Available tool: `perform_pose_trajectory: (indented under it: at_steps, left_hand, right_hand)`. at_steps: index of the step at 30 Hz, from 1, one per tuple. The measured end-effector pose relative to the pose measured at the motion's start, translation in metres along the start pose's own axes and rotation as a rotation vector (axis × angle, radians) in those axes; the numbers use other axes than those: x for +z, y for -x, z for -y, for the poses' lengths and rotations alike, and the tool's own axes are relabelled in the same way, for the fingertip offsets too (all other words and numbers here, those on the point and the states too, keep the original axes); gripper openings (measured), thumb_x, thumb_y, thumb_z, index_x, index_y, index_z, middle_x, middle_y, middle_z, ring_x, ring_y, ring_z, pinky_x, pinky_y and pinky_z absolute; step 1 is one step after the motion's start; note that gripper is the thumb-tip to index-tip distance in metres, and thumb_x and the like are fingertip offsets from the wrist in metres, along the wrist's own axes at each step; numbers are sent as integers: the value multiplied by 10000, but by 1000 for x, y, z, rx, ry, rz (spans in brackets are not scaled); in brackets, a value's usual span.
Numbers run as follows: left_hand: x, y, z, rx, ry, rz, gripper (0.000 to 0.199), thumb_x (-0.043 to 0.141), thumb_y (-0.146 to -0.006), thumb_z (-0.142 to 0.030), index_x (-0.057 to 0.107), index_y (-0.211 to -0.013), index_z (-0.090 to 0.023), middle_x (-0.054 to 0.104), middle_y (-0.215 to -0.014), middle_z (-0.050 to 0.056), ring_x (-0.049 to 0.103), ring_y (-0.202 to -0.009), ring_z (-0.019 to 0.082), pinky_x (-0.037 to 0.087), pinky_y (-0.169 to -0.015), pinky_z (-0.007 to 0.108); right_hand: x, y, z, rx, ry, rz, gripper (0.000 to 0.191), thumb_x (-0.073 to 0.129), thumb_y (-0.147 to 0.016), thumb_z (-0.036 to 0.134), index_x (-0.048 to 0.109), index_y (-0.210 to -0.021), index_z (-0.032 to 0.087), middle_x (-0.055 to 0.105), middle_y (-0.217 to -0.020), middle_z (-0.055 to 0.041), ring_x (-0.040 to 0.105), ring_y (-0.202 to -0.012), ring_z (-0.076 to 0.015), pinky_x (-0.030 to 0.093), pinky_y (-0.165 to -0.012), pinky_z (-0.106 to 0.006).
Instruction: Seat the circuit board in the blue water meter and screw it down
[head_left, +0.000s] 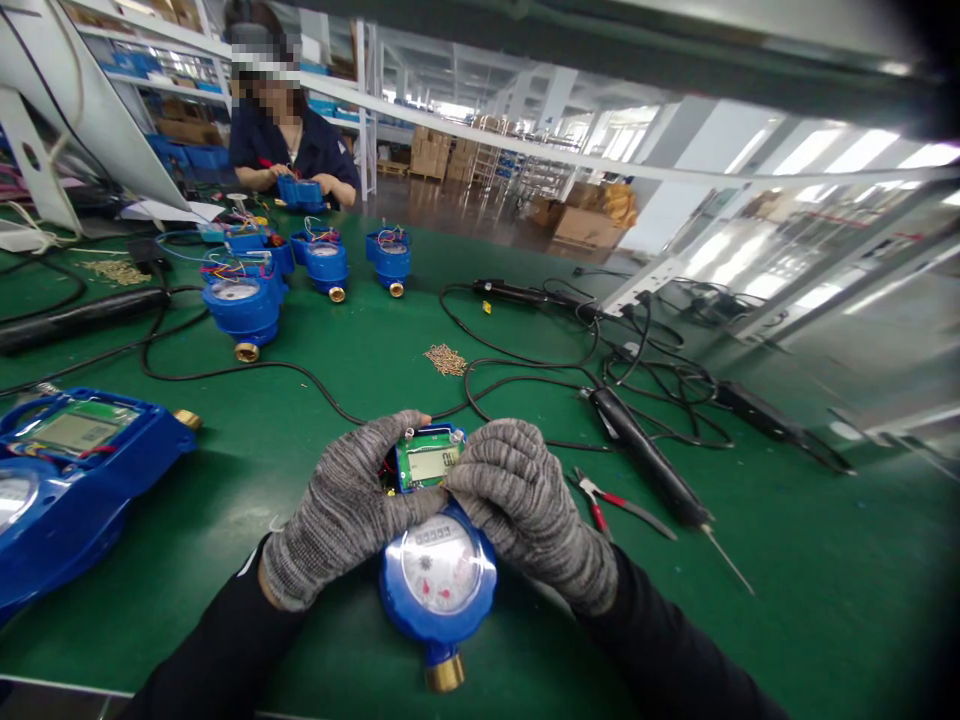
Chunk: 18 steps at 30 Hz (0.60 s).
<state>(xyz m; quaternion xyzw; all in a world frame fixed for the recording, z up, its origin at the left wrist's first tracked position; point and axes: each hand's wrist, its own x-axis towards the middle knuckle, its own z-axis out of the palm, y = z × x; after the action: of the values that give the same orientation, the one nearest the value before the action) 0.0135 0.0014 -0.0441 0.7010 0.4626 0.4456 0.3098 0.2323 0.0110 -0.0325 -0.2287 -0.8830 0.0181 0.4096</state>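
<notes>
Blue water meter (439,585), brass fitting toward the camera, lies on the green surface (787,600) with its dial face up. Left hand (349,510), gloved, closes on the far left edge of the meter's green circuit board (427,462); right hand (525,505), gloved, grips the board's right edge. Right of the meter lie red-handled pliers (611,503) and a black electric screwdriver (649,465). Left of the meter sits a second blue meter (67,480). Beyond it, another person (289,140) works.

Factory assembly bench (360,350); rows of water meters (244,300), stacked cartons (431,150).
</notes>
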Motion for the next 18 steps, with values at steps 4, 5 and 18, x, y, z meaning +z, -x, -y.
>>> perform_pose_trajectory:
  at_steps: [4, 5, 18]
  left_hand:
    - [-1, 1, -4, -33, 31, -9, 600, 814, -725, -389, 606, -1254, -197, 679, -1244, 108, 666, -1111, 285, 560, -987, 488]
    - [-1, 1, -5, -53, 51, -4, 596, 810, -728, -373, 599, -1258, -200, 678, -1245, 110, 670, -1105, 286, 571, -967, 484]
    - [-2, 3, -6, -147, 90, 21, 609, 812, -728, -332, 577, -1279, -227, 646, -1296, 105, 639, -1158, 309, 542, -992, 528]
  right_hand:
    - [4, 6, 4, 142, -135, -60, 192, 617, -883, 168, 645, -1070, 198, 647, -1028, -70, 585, -1024, -246, 448, -939, -482]
    - [5, 8, 4, 230, -191, -90, 241, 625, -884, 172, 634, -1121, 216, 633, -1080, -68, 575, -1065, -244, 448, -960, -473]
    - [12, 5, 2, 834, -1182, 20, 564, 716, -883, 290, 466, -1389, 288, 492, -1450, -78, 488, -1321, -270, 388, -1124, -524]
